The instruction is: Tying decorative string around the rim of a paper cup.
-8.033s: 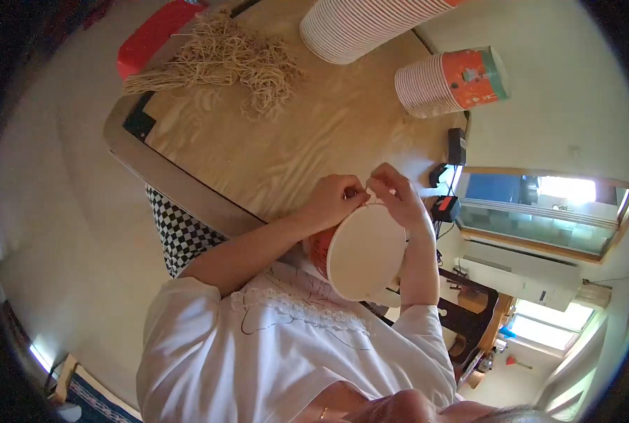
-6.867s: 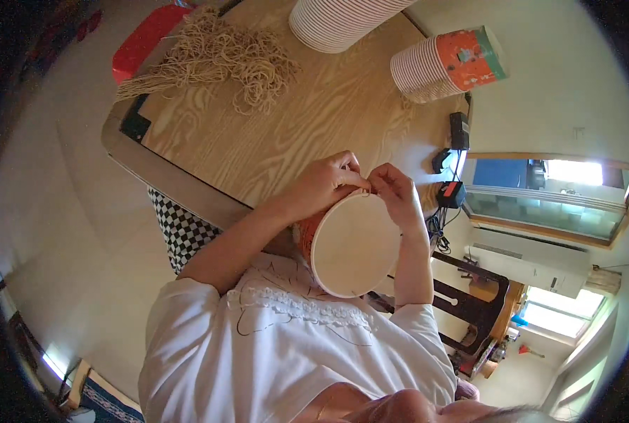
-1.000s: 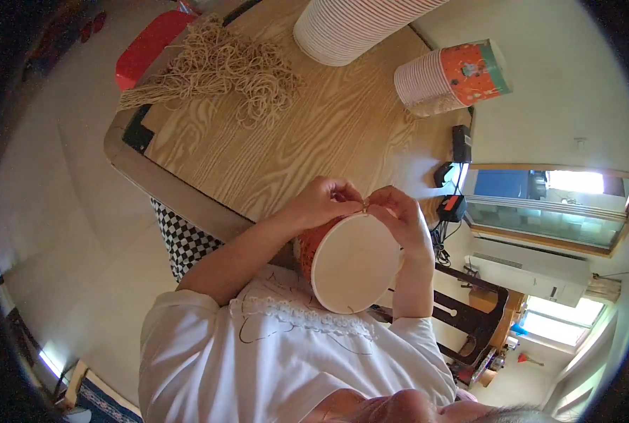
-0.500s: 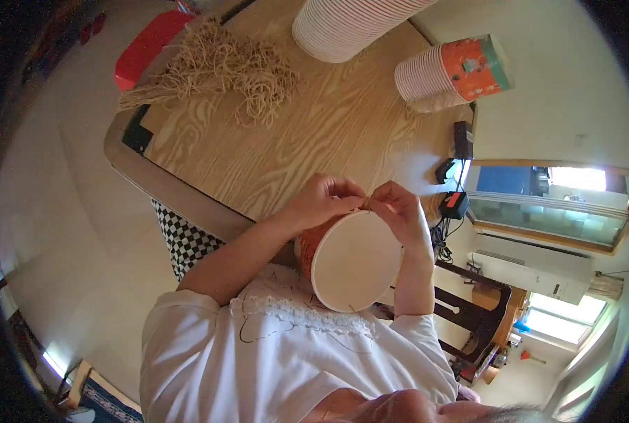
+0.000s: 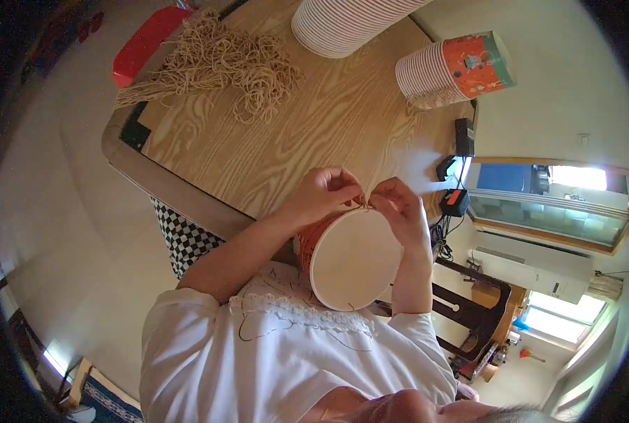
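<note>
A paper bucket (image 5: pixel 354 262) leans against my chest, a round off-white face toward me and a strip of orange printed side showing at its left. At its far rim, my left hand (image 5: pixel 326 195) pinches a thin tan cord (image 5: pixel 364 204) with thumb and forefinger. My right hand (image 5: pixel 403 213) is closed at the same spot, its fingertips on the cord too. The strand is small, and the fingers partly hide it where it meets the rim. Low on the rim, near the lace of my shirt, shows another short bit of cord (image 5: pixel 352 307).
A tangled heap of tan cord (image 5: pixel 237 67) lies on the wooden table (image 5: pixel 286 141), beside a red object (image 5: pixel 145 46). Farther back are a tall stack of white-rimmed buckets (image 5: pixel 346 25) and a shorter orange-and-green stack (image 5: pixel 455 70). Black adapters (image 5: pixel 454 202) line the right edge.
Both hands have shifted slightly, and their fingertips have drawn a little apart at the rim, so more of the cord shows. The bucket has hardly moved.
</note>
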A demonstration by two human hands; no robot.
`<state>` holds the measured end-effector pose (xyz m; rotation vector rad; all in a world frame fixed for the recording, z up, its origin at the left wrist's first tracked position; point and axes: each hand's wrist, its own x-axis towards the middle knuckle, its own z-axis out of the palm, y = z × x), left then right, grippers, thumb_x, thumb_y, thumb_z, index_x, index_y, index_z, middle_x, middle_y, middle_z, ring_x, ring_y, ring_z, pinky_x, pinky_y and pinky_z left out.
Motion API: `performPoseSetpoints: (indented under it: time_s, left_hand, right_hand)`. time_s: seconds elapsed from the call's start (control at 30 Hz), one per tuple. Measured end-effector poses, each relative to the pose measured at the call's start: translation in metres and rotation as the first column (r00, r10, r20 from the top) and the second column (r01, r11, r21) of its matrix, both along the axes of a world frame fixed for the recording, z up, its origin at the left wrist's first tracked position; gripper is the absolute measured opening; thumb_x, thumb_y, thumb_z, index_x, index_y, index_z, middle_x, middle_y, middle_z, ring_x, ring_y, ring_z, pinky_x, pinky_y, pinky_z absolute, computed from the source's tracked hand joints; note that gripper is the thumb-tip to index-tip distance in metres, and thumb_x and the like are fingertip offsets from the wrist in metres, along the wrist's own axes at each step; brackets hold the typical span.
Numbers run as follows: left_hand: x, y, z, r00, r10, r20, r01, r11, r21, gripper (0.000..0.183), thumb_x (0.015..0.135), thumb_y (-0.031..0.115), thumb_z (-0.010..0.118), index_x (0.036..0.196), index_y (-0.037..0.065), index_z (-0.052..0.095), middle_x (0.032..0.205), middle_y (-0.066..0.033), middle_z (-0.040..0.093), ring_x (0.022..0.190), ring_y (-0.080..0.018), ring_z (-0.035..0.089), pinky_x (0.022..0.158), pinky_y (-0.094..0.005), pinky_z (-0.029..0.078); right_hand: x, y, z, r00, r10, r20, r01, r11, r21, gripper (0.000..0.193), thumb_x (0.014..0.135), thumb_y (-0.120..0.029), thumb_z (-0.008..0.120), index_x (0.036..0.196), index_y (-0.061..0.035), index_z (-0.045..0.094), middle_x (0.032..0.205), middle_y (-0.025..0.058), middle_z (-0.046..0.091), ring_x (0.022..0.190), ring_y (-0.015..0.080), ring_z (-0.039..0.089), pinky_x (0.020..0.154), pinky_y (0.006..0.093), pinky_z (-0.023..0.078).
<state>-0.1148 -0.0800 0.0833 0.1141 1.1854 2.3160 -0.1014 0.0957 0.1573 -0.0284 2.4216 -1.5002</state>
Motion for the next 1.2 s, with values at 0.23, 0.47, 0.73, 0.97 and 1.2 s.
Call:
performPoseSetpoints:
  time_s: [0.23, 0.47, 0.73, 0.97, 1.2]
  left_hand:
    - [-0.003, -0.006, 0.001, 0.999, 0.023, 0.028, -0.023, 1.000, 0.011, 0.016, 0.084, 0.014, 0.059, 0.091, 0.000, 0.057, 0.082, -0.0064, 0.063, 0.075, -0.0116, 0.060, 0.067, -0.0245, 0.049]
    - [-0.002, -0.009, 0.008, 0.992, -0.007, 0.125, 0.000, 0.998, 0.059, 0.016, 0.086, 0.014, 0.056, 0.094, 0.001, 0.053, 0.083, -0.0061, 0.062, 0.072, -0.0116, 0.058, 0.065, -0.0254, 0.049]
    - [-0.001, -0.020, 0.024, 0.998, -0.051, 0.045, 0.055, 0.993, -0.105, 0.012, 0.088, 0.013, 0.054, 0.093, 0.003, 0.050, 0.079, -0.0042, 0.056, 0.067, -0.0085, 0.054, 0.058, -0.0240, 0.047]
    - [0.002, -0.017, 0.015, 0.999, 0.052, -0.012, -0.053, 0.997, -0.057, 0.018, 0.086, 0.017, 0.058, 0.095, 0.002, 0.051, 0.082, -0.0035, 0.056, 0.069, -0.0087, 0.054, 0.061, -0.0238, 0.047]
    - [0.000, -0.018, 0.022, 0.976, -0.102, -0.191, 0.071, 0.984, -0.161, 0.026, 0.078, 0.009, 0.064, 0.100, 0.002, 0.054, 0.081, -0.0031, 0.058, 0.072, -0.0108, 0.055, 0.067, -0.0247, 0.047]
  right_hand:
    - [0.003, -0.019, 0.009, 0.987, 0.093, -0.130, -0.072, 0.985, 0.157, 0.015, 0.077, -0.009, 0.067, 0.086, -0.0028, 0.057, 0.078, 0.0025, 0.059, 0.076, 0.0111, 0.057, 0.071, 0.0250, 0.045]
    - [0.005, -0.017, 0.006, 0.987, 0.098, -0.124, -0.083, 0.989, 0.119, 0.012, 0.077, -0.004, 0.064, 0.086, -0.0021, 0.056, 0.078, 0.0028, 0.058, 0.076, 0.0109, 0.057, 0.071, 0.0252, 0.045]
    - [0.004, -0.016, 0.001, 0.991, 0.082, -0.109, -0.077, 0.996, 0.046, 0.009, 0.079, -0.004, 0.061, 0.086, -0.0020, 0.056, 0.080, 0.0024, 0.059, 0.078, 0.0110, 0.058, 0.072, 0.0252, 0.045]
    - [-0.001, -0.018, 0.014, 0.987, 0.147, 0.065, -0.156, 0.972, 0.178, 0.010, 0.083, -0.010, 0.057, 0.085, -0.0003, 0.059, 0.080, 0.0032, 0.061, 0.080, 0.0100, 0.057, 0.073, 0.0254, 0.044]
    - [-0.004, -0.005, 0.004, 0.980, 0.196, 0.024, -0.197, 0.975, 0.104, 0.011, 0.082, -0.012, 0.060, 0.083, -0.0006, 0.060, 0.079, 0.0026, 0.062, 0.078, 0.0099, 0.056, 0.073, 0.0246, 0.044]
